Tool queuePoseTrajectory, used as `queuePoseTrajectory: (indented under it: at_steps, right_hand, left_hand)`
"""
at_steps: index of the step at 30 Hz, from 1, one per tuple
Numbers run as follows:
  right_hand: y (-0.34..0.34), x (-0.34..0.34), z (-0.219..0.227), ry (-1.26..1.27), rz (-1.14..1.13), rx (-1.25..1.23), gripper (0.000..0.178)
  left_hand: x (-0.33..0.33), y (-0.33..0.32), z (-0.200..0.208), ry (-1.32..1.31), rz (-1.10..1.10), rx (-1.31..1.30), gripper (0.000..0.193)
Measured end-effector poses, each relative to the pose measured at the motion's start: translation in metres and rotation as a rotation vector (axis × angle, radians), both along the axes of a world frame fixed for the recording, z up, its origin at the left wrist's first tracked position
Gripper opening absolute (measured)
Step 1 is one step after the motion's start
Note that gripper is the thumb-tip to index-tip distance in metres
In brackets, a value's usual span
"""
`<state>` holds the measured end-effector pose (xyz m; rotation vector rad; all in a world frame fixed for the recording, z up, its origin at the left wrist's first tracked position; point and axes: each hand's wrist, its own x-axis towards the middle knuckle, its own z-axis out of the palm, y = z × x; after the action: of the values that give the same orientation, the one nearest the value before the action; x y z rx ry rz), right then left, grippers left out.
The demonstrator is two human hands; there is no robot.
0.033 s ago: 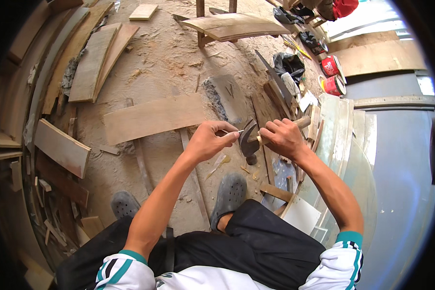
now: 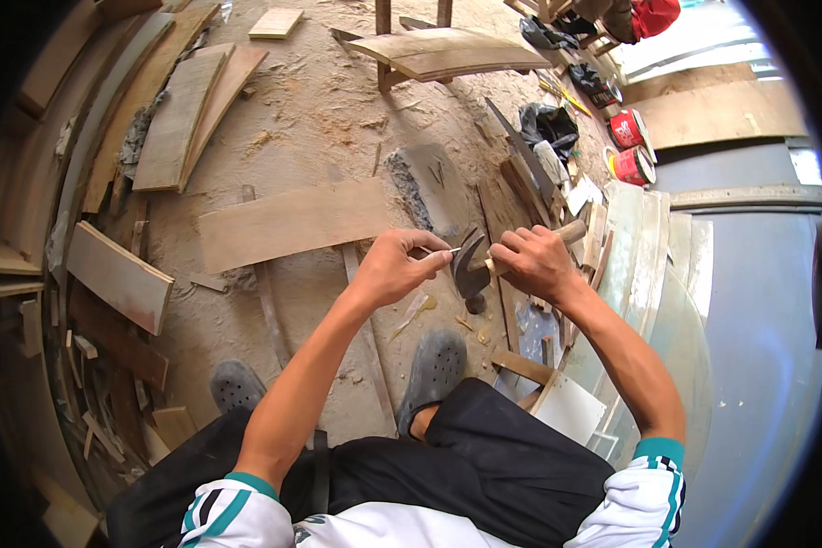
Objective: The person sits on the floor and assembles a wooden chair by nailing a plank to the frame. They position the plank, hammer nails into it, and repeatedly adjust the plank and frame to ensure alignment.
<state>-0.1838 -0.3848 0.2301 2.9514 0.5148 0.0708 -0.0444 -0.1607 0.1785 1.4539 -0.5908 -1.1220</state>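
Note:
My left hand [image 2: 395, 267] is closed in a pinch, with what looks like a thin pale nail [image 2: 457, 249] sticking out from its fingertips. The nail's free end is right beside the head of a claw hammer [image 2: 468, 265]; whether they touch I cannot tell. My right hand [image 2: 537, 263] wraps around the hammer's wooden handle close to the head, and the handle's end juts out to the right. The dark head hangs with its round face downward and its claw up. Below the hands on the floor lies a long thin plywood board [image 2: 292, 222], resting across narrow wooden strips.
Boards and offcuts [image 2: 119, 274] crowd the left side. A curved plywood panel [image 2: 447, 50] rests on a wooden stand at the back. To the right are a handsaw [image 2: 521, 151], red cans [image 2: 632, 166], a black bag [image 2: 550, 128] and glass sheets [image 2: 671, 320].
The view has shifted very slightly, so the floor and boards sit a few pixels over. Both hands keep their hold and position.

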Motion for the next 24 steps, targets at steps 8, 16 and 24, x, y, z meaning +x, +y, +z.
queuePoseTrajectory:
  at_steps: [8, 16, 24]
  right_hand:
    - [0.017, 0.028, -0.046, 0.221, 0.246, 0.126, 0.017]
    - [0.02, 0.005, -0.13, 0.583, -0.135, 0.111, 0.012]
    - [-0.002, -0.011, -0.166, 0.551, -0.131, 0.258, 0.024]
  left_hand:
    - [0.001, 0.016, -0.035, -0.364, 0.359, -0.023, 0.018]
    - [0.006, 0.034, -0.054, -0.149, 0.485, -0.015, 0.021]
    - [-0.009, 0.047, -0.083, -0.203, 0.529, 0.16, 0.025]
